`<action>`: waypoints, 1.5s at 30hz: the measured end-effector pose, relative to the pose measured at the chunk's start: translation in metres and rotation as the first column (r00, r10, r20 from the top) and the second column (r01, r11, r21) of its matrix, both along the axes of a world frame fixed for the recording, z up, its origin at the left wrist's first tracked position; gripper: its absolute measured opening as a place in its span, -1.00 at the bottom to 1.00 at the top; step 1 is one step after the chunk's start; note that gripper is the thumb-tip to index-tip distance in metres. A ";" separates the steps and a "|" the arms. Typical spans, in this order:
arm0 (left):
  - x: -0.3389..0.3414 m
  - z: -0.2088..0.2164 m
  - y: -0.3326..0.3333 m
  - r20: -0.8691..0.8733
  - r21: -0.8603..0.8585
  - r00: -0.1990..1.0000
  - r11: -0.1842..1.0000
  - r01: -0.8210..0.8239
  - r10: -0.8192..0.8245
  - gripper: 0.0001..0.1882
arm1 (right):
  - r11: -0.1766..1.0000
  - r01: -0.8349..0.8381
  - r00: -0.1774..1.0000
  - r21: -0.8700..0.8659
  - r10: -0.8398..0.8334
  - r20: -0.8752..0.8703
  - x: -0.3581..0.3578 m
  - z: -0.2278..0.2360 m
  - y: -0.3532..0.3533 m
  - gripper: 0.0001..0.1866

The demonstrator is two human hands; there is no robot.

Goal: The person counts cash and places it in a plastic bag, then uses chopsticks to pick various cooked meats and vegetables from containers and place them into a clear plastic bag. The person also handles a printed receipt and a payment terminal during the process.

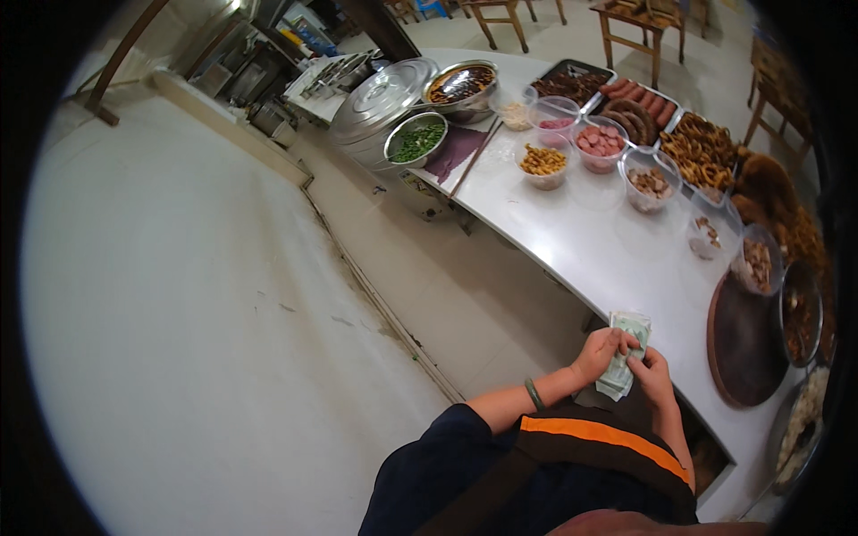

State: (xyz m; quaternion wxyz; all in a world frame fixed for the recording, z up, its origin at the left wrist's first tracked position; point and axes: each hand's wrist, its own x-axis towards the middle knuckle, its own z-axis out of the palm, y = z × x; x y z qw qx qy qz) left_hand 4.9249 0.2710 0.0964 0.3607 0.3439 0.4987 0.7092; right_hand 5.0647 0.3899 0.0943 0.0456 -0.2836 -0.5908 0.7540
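A small stack of green banknotes [617, 380] is held in front of my body, close to the near edge of the white table. My left hand [597, 354], with a green bangle on its wrist, grips the stack from the left, its fingers over the notes. From the right, my right hand [655, 375] pinches the same notes between thumb and fingers. The lower ends of the notes hang free below my fingers. Nearest to my hands on the table lies a round dark chopping board [746, 344].
Clear tubs of chopped food, such as sliced sausage [600, 141] and peanuts [542, 161], stand along the white table [545, 223]. Trays of sausages [639, 103] sit behind. A bowl of chopped greens [416, 141] and a big lidded pot [386, 98] are at the far end. A white wall [197, 313] rises left.
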 end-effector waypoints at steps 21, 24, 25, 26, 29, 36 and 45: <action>-0.018 0.026 -0.023 -0.373 0.071 0.912 0.985 -0.155 0.170 -0.80 | 0.977 0.144 0.983 -0.159 -0.160 -0.092 -0.041 0.024 -0.023 -0.71; -0.022 0.025 -0.031 -0.466 0.135 0.843 0.964 -0.231 0.267 -0.84 | 0.957 0.220 0.966 -0.188 -0.240 -0.095 -0.036 0.018 -0.016 -0.71; -0.024 0.023 -0.032 -0.535 0.145 0.787 0.951 -0.272 0.307 -0.77 | 0.956 0.234 0.961 -0.177 -0.255 -0.106 -0.034 0.015 -0.013 -0.71; -0.023 0.021 -0.032 -0.472 0.023 0.836 0.951 -0.307 0.281 -0.75 | 0.955 0.245 0.960 -0.166 -0.263 -0.097 -0.032 0.013 -0.009 -0.71; -0.021 0.011 -0.026 -0.193 -0.243 0.959 0.937 -0.252 0.208 -0.67 | 0.957 0.250 0.960 -0.144 -0.265 -0.090 -0.028 0.009 -0.004 -0.72; -0.007 0.008 -0.005 0.214 -0.330 0.976 0.944 0.031 0.042 -0.65 | 0.980 0.186 0.975 -0.072 -0.193 -0.109 -0.036 0.015 -0.010 -0.73; -0.009 0.001 0.005 -0.173 -0.195 0.977 0.968 -0.157 0.123 -0.70 | 0.983 0.183 0.972 0.031 -0.177 -0.155 -0.037 0.024 -0.013 -0.72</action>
